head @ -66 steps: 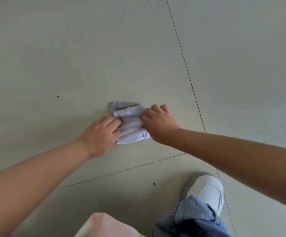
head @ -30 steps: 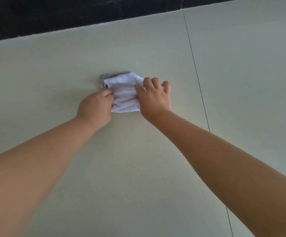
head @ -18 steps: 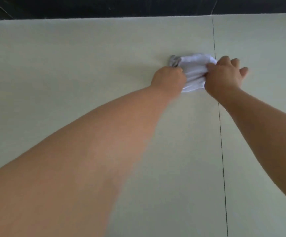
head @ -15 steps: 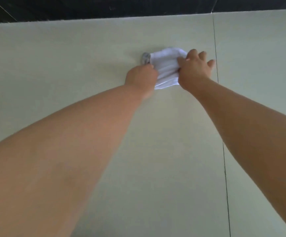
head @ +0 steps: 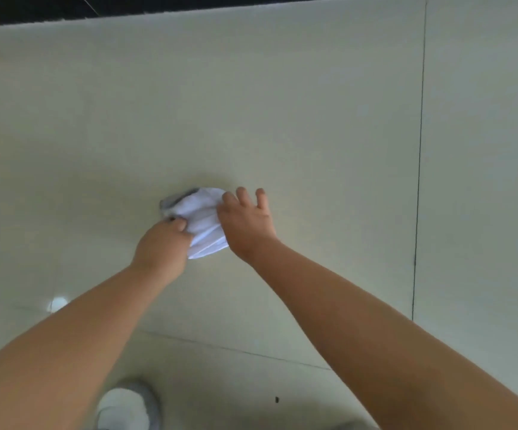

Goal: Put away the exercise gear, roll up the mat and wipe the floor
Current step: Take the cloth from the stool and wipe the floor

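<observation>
Left hand [head: 161,243] is gripping the white cloth [head: 203,221] with curled fingers; right hand [head: 246,221], fingers extended, is pressing its other side onto the floor [head: 282,103].

White shoe [head: 124,409] at bottom left; dark band [head: 158,3] along top edge.

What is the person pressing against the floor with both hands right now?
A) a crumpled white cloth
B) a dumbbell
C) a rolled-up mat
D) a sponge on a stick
A: a crumpled white cloth lies on the pale tiled floor, with the left hand gripping its near-left edge and the right hand on its right side.
</observation>
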Demonstrator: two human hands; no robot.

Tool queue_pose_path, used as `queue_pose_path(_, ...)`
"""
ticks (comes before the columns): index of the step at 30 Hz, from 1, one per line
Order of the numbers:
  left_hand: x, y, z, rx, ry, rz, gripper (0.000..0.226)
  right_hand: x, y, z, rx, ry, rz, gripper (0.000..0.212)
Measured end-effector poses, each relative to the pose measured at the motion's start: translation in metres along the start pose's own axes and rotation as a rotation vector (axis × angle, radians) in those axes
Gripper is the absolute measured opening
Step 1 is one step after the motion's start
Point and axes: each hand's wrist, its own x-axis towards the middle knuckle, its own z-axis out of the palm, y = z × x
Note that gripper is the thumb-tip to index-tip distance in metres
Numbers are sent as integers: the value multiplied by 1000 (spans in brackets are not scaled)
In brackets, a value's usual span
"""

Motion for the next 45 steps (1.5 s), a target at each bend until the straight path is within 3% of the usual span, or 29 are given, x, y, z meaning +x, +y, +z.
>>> queue_pose_path(1, -2, 18, -9, 15, 78, 110, 6, -21, 17, 3, 6, 20, 38, 42)
queue_pose_path(4, 13, 83, -24, 41, 267, 404, 30, -91, 85, 10, -97, 217, 204, 38)
queue_pose_path(8, 37, 195, -51, 45, 285, 739, 35, -198, 169, 28, -215, 316, 509, 31)
queue_pose_path(12, 34, 277, -82, 271, 218, 822, 38, -258, 181, 38, -154, 360, 779, 32)
queue_pose_path(16, 26, 282, -87, 469, 120, 859, 37, -259, 139, 53, 60, 311, 994, 29)
queue_pose_path(20, 27, 259, -74, 429, 78, 943, 36, -253, 106, 65, 114, 226, 1056, 36)
queue_pose_path(23, 21, 241, -71, 422, 358, 991, 10, -251, 98, 58, 159, 160, 1065, 41)
queue_pose_path(26, 36, 239, -50, 256, 366, 1018, 39, -251, 93, 50, 109, 25, 1041, 51)
queue_pose_path(28, 30, 237, -52, 189, 398, 991, 43, -248, 88, 41, 78, -64, 1024, 59)
queue_pose_path(31, 19, 233, -65, 232, 227, 975, 27, -242, 83, 29, 31, -218, 1019, 66)
queue_pose_path(34, 23, 231, -62, 259, 100, 947, 39, -243, 73, 15, -34, -290, 1030, 61)
queue_pose_path(38, 19, 231, -63, 331, 82, 903, 44, -263, 39, 4, -164, -296, 974, 37)
queue_pose_path(41, 17, 229, -64, 388, 73, 902, 48, -270, 20, 5, -118, -341, 927, 31)
queue_pose_path(45, 17, 222, -68, 445, -23, 839, 53, -251, 59, 1, -191, -227, 789, 30)
